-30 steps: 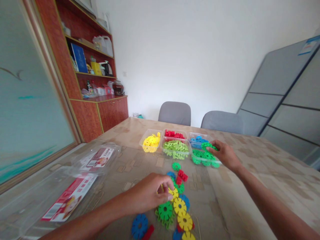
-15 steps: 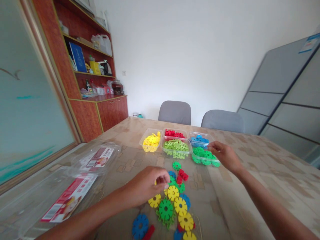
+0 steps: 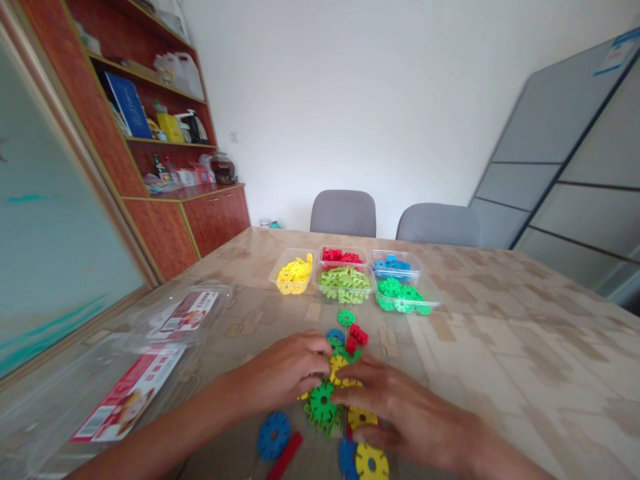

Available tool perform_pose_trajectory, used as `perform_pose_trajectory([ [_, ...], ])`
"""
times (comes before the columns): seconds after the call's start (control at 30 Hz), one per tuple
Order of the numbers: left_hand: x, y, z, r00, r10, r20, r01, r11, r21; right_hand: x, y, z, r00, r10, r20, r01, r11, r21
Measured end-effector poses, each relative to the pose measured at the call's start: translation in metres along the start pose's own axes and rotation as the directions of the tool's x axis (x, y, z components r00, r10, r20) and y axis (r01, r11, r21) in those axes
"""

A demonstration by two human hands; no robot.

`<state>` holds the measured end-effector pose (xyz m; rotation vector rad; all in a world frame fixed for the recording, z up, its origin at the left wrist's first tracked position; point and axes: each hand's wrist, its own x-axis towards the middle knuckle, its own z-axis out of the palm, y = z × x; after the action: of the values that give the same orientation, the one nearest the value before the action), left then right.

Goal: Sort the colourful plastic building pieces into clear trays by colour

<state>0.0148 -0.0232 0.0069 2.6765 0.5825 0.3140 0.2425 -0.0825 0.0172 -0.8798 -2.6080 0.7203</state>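
Note:
A loose heap of plastic notched discs and small interlocking pieces lies before me. At its left edge my left hand (image 3: pixel 287 370) rests with curled fingers; whatever they may grip is hidden. My right hand (image 3: pixel 405 410) reaches over the heap from the right, fingers spread, covering part of it. Between the hands show a green notched disc (image 3: pixel 323 401) on lime-green pieces and a yellow notched disc (image 3: pixel 338 366). Just beyond are a red block piece (image 3: pixel 357 336) and a small green disc (image 3: pixel 346 318). Nearer me lie a blue disc (image 3: pixel 273 435), a red bar (image 3: pixel 285 457) and another yellow disc (image 3: pixel 372 463).
Clear tubs stand farther back, sorted by colour: yellow pieces (image 3: pixel 295 275), red pieces (image 3: pixel 342 256), lime-green pieces (image 3: pixel 345 284), blue pieces (image 3: pixel 392 267) and green discs (image 3: pixel 401 295). Clear plastic lids (image 3: pixel 115 360) lie at the left. Two grey chairs (image 3: pixel 343 213) are behind the table.
My right hand has moved from beside the green tub down and left onto the heap, its fingers now spread. My left hand stays beside the heap. The camera view has shifted slightly.

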Motion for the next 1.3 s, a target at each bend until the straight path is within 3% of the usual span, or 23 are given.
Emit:
perform_pose_trajectory([
  [0.2, -0.005, 0.0, 0.002, 0.996, -0.052, 0.066, 0.052, 0.999, 0.003, -0.003, 0.011, -0.004, 1.0, 0.022, 0.004, -0.022, 1.0, -0.009],
  [0.63, -0.005, 0.002, 0.007, 0.991, -0.069, 0.115, 0.067, 0.998, 0.023, -0.014, 0.04, -0.018, 0.976, 0.213, -0.042, -0.216, 0.971, -0.104],
  [0.93, -0.004, 0.006, 0.005, 0.983, -0.042, 0.178, 0.042, 0.999, 0.006, -0.02, 0.045, -0.02, 0.957, 0.289, 0.001, -0.289, 0.957, -0.031],
  [1.13, -0.004, 0.006, 0.001, 0.986, 0.0, 0.167, 0.004, 1.0, -0.023, -0.022, 0.048, -0.021, 0.936, 0.348, 0.058, -0.35, 0.936, 0.042],
  [1.3, -0.004, 0.001, -0.001, 0.99, -0.044, 0.131, 0.045, 0.999, 0.0, -0.021, 0.049, -0.021, 0.936, 0.35, 0.04, -0.351, 0.936, 0.037],
])
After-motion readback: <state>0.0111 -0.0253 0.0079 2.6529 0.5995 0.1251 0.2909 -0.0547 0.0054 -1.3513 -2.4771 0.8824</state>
